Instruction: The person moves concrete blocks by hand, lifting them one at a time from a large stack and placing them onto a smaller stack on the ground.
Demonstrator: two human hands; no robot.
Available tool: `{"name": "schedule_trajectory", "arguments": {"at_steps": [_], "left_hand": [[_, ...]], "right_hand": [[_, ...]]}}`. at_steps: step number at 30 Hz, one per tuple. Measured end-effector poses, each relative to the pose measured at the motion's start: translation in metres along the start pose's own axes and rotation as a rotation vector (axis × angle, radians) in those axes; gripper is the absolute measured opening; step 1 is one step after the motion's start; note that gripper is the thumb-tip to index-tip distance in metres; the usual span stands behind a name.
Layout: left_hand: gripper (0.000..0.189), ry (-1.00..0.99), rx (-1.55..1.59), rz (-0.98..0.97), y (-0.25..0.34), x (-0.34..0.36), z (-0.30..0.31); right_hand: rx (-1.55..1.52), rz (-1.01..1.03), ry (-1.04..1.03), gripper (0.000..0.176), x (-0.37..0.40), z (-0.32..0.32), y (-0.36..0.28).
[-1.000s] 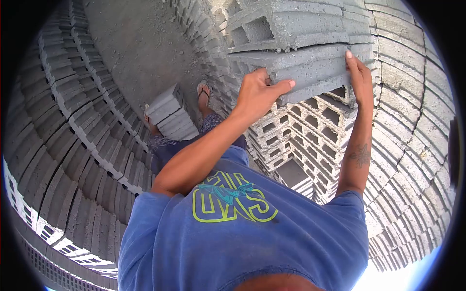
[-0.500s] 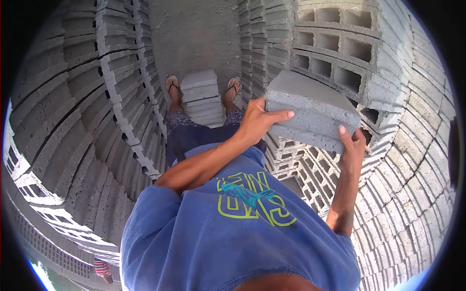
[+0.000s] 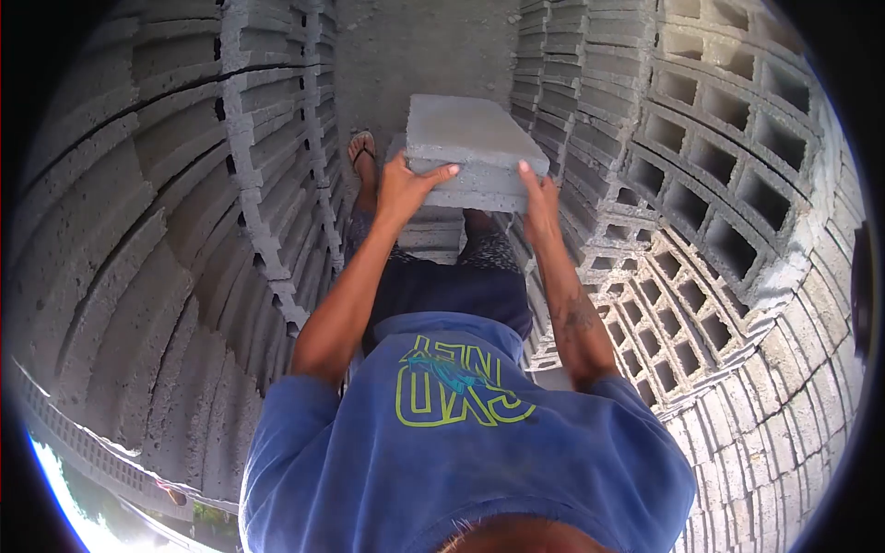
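Both of my hands carry a grey concrete block (image 3: 475,132) in front of my thighs. My left hand (image 3: 408,189) is closed on its left end, with the thumb lying along the near side. At the right end, my right hand (image 3: 540,201) grips the near corner, thumb pointing up. The block is roughly level, its broad smooth face turned up. Below it, between my legs, part of a stack of blocks (image 3: 430,230) shows; the held block hides most of that stack and my right foot.
Tall walls of stacked blocks (image 3: 184,166) rise close on the left. More stacks stand on the right, some with hollow openings (image 3: 710,161) facing me. A strip of bare ground (image 3: 424,46) runs ahead between them. My left foot (image 3: 362,152) stands beside the low stack.
The block has moved from my right side leftward to above the low stack between my legs. Both hands have kept their grip, and it has turned more square to me.
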State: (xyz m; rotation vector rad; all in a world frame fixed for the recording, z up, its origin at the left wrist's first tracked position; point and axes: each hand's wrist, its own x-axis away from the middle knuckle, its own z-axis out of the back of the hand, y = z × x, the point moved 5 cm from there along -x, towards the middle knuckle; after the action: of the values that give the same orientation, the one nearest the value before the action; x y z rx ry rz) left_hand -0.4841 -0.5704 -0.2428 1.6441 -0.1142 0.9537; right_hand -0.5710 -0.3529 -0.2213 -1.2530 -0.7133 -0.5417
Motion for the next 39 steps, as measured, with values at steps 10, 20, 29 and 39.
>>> {"name": "schedule_trajectory", "arguments": {"at_steps": [10,20,29,39], "left_hand": [[0.068,0.025,-0.212,0.263,-0.165,-0.141,0.034],[0.073,0.073,-0.737,-0.014,-0.248,-0.152,0.059],[0.031,-0.499,-0.05,-0.272,0.095,0.069,-0.197],[0.05,-0.619,0.141,-0.078,0.209,0.148,-0.412]], "right_hand": [[0.374,-0.147,-0.008,0.072,-0.15,-0.081,0.13],[0.346,-0.122,-0.108,0.093,-0.15,-0.05,0.162],[0.447,0.64,0.029,0.038,0.089,0.151,-0.035],[0.373,1.128,0.792,0.038,0.202,0.37,-0.224]]}}
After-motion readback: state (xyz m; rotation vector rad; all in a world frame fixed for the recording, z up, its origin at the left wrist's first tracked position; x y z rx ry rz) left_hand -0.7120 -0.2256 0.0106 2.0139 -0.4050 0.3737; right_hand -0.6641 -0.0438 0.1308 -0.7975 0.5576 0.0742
